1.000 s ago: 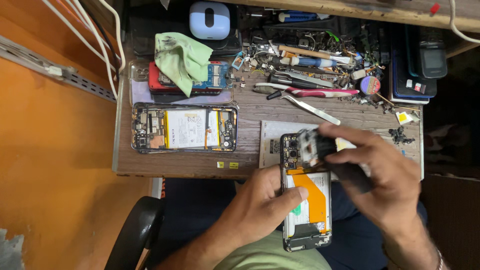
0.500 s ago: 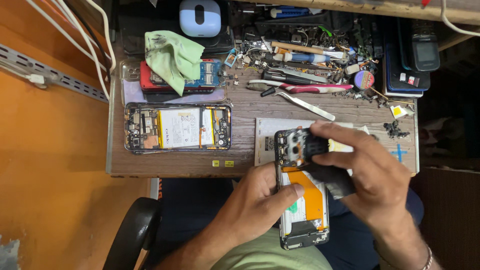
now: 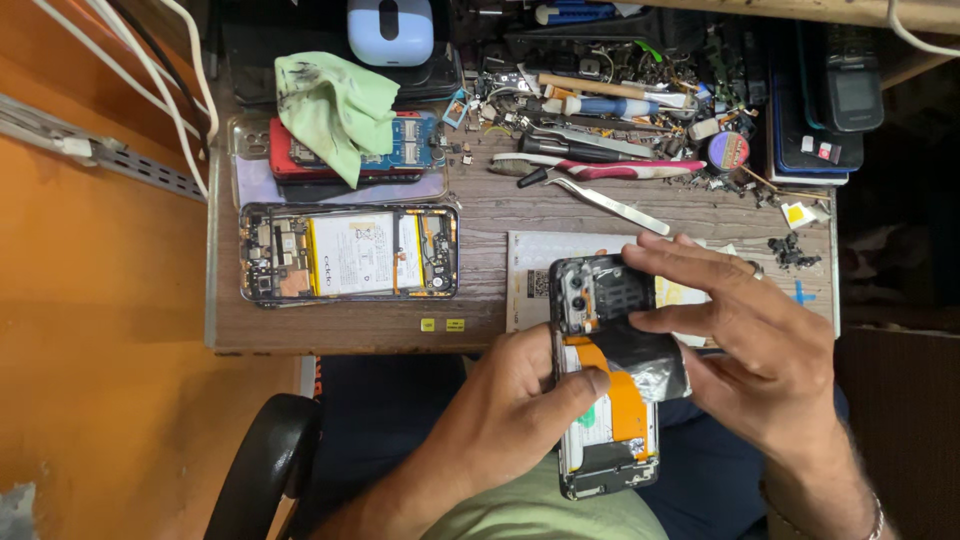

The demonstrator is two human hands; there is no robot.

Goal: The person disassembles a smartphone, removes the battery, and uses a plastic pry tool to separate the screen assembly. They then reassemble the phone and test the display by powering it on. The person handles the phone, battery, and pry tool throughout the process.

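Orange flex ribbon and a silvery foil patch mark the opened phone (image 3: pixel 605 400), held upright over the person's lap, its upper end just past the near edge of the wooden bench (image 3: pixel 480 215). Its lower end rests toward the green cloth of the knee; much of its middle is covered by the hands, so the parts beneath cannot be made out. The black inner cover (image 3: pixel 610 292) with camera holes sits at the top of the phone, tilted; whether it is loose or attached is hard to tell.

The left hand (image 3: pixel 510 420) grips the phone's left edge, thumb pressed on the orange ribbon, the other fingers hidden behind the body. The right hand (image 3: pixel 760 340) lies over the right side, fingers spread and slightly curled, fingertips touching the black cover and the foil; its palm hides the phone's right edge.

Open room lies only over the lap; the bench is crowded. Behind the phone is a white card (image 3: pixel 530 275). Well to the left lies a second opened phone (image 3: pixel 348 253) with its battery showing, a green rag (image 3: pixel 335 105) beyond it. Tweezers (image 3: pixel 610 205) and a heap of small tools fill the far side.
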